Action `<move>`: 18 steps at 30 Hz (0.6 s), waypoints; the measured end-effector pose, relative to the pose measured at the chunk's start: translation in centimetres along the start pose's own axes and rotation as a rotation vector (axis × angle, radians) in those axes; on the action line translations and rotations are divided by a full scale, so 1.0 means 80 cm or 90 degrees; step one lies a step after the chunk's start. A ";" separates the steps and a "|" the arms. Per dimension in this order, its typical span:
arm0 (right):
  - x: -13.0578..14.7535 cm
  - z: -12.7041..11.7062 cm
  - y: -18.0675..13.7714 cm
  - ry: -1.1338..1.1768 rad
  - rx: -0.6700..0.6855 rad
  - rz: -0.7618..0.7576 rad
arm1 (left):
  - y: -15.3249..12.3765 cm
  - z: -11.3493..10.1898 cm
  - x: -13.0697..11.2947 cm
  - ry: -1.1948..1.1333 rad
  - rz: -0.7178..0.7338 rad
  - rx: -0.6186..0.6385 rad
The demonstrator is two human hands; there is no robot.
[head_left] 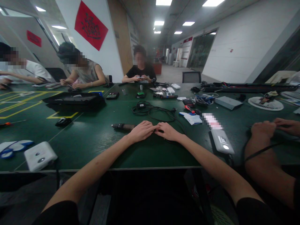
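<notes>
A dark, slim cylindrical tool (122, 126) lies across the green table in front of me, its narrow tip pointing left. My left hand (142, 130) is wrapped over the body of this tool and hides much of it. Close beside it, my right hand (167, 131) has its fingers closed near the tool's right end, where a dark cord comes out. The fingertips of both hands meet there. What exactly my right fingers pinch is partly hidden. Beyond my hands lies a loosely coiled black cable (152, 116).
A white box-shaped device (40, 156) sits at the left front edge. On the right are a white and blue packet (191, 118), a white handheld device (222, 141) and a neighbour's hands (263, 129). Further back stand a black tray (74, 101) and a grey box (228, 102). Several people sit around the table.
</notes>
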State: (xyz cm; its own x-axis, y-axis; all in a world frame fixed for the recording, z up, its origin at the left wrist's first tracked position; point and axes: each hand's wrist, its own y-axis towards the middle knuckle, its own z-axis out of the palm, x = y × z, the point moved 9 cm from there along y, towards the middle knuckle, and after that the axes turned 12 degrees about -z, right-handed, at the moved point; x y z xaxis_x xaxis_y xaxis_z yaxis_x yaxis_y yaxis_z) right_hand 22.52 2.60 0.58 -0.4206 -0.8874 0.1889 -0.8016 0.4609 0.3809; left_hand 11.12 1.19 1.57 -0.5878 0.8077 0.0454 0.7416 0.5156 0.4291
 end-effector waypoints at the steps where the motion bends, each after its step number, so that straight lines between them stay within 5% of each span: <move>1: 0.000 0.000 0.000 0.000 0.002 0.001 | 0.000 0.000 0.000 0.001 -0.002 -0.002; 18: -0.003 0.004 0.000 -0.010 -0.005 0.002 | 0.000 0.003 0.001 0.009 0.005 0.002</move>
State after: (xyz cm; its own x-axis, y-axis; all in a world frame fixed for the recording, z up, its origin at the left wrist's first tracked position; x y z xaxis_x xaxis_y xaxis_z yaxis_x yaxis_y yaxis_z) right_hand 22.49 2.84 0.28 -0.4298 -0.8856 0.1760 -0.7966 0.4637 0.3879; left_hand 11.15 1.30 1.33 -0.5871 0.8071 0.0620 0.7471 0.5107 0.4255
